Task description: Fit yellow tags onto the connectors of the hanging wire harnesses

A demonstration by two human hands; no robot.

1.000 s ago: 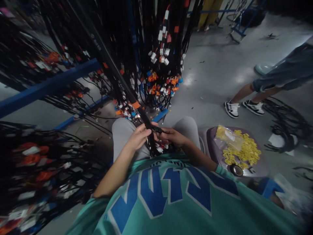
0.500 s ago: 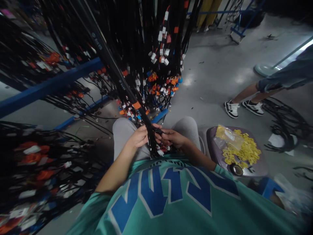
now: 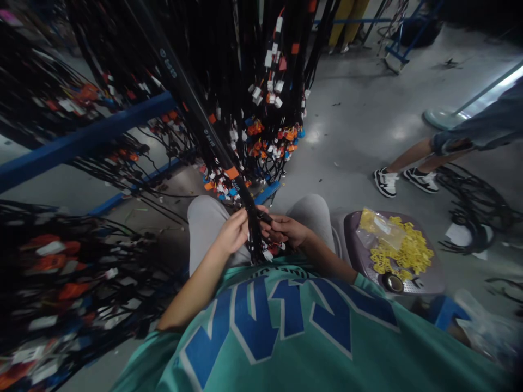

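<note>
A smooth grey floor (image 3: pixel 351 158) runs through the room, scattered with small dark scraps and shining in soft patches where light reflects. On the left, a thick blue rail (image 3: pixel 81 139) slants across; a shorter blue bar (image 3: pixel 268 193) lies low near the middle. Towards the upper right stands a blue metal frame (image 3: pixel 398 51) on the floor. Near the right edge, a pale round base (image 3: pixel 439 119) carries a slanting pole, beside a bright strip of light. Below sits a purplish stool (image 3: pixel 353 239) with a perforated top. The far corners are dark.
</note>
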